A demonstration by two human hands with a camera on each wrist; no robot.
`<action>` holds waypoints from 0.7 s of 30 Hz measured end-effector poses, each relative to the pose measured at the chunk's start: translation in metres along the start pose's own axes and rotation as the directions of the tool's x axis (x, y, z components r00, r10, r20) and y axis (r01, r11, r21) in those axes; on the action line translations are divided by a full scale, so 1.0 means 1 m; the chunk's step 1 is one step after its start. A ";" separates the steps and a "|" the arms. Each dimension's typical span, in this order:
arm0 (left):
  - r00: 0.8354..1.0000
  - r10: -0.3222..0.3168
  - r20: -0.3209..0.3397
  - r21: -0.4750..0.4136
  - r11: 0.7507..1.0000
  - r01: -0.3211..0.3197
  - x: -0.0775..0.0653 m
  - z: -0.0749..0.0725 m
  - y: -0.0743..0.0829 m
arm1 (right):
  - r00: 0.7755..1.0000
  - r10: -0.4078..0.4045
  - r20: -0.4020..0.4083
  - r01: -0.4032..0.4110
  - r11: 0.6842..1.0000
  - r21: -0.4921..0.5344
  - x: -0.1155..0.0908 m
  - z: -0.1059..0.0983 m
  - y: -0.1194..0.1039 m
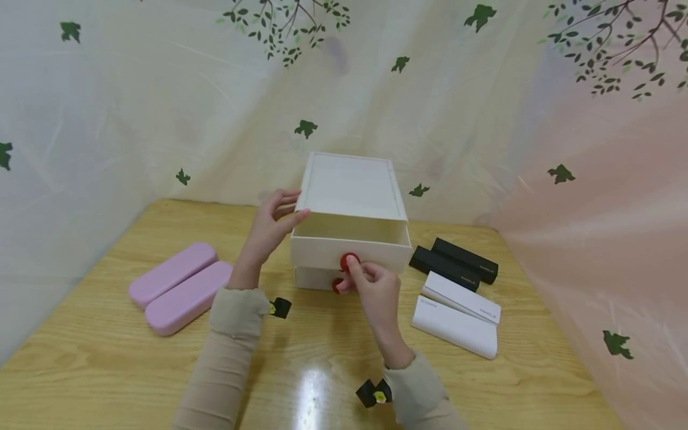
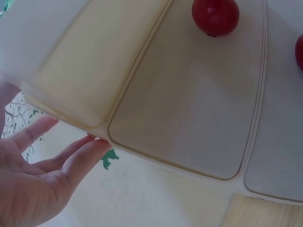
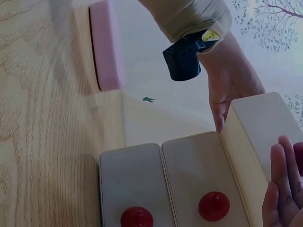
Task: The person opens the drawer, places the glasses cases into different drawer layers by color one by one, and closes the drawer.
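A white drawer box (image 1: 352, 185) stands near the back middle of the table. Its top drawer (image 1: 317, 252) is partly pulled out; the inside that shows is bare. My right hand (image 1: 378, 292) pinches the red knob (image 1: 345, 261) of that drawer. Along the box's upper left side lies my left hand (image 1: 266, 230), fingers extended against the wall and thumb by the top front edge. Two lower drawers, each with a round red knob (image 3: 214, 206), are pushed in, as the right wrist view shows.
Two pink cases (image 1: 185, 301) lie at the left. On the right are two black boxes (image 1: 446, 269) and two white boxes (image 1: 454, 325). A hanging cloth (image 1: 349, 107) with leaf prints rises behind the table (image 1: 312, 358).
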State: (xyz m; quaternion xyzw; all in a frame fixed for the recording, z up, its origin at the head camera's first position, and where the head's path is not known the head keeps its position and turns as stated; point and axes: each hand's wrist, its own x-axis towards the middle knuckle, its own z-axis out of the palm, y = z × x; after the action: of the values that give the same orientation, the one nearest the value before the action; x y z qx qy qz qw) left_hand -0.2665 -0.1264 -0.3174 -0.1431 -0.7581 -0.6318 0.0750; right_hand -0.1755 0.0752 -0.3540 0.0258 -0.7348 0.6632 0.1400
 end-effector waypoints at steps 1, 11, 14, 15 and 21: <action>1.000 -0.003 0.004 -0.001 1.000 0.003 0.000 0.000 0.000 | 1.000 0.000 0.001 0.000 1.000 -0.004 -0.001 0.000 0.000; 0.999 -0.019 0.036 0.010 1.000 0.018 0.000 -0.003 0.001 | 1.000 0.023 0.016 -0.023 0.999 -0.036 -0.011 -0.002 -0.002; 0.998 -0.016 0.057 0.020 1.000 0.015 -0.001 -0.004 0.001 | 0.999 0.022 0.024 -0.022 0.999 -0.034 -0.014 -0.002 -0.003; 0.998 -0.013 0.065 0.024 1.000 0.012 -0.001 -0.005 0.002 | 0.999 0.025 0.024 -0.024 0.999 -0.036 -0.015 -0.003 -0.003; 0.993 0.007 0.117 0.069 0.997 -0.016 0.001 -0.007 0.003 | 0.999 0.030 0.021 -0.029 0.999 -0.039 -0.020 -0.006 -0.004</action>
State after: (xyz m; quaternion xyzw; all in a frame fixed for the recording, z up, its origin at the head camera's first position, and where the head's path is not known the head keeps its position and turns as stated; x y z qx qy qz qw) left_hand -0.2667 -0.1324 -0.3132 -0.1815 -0.7820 -0.5950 0.0391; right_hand -0.1542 0.0772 -0.3543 0.0195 -0.7494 0.6504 0.1227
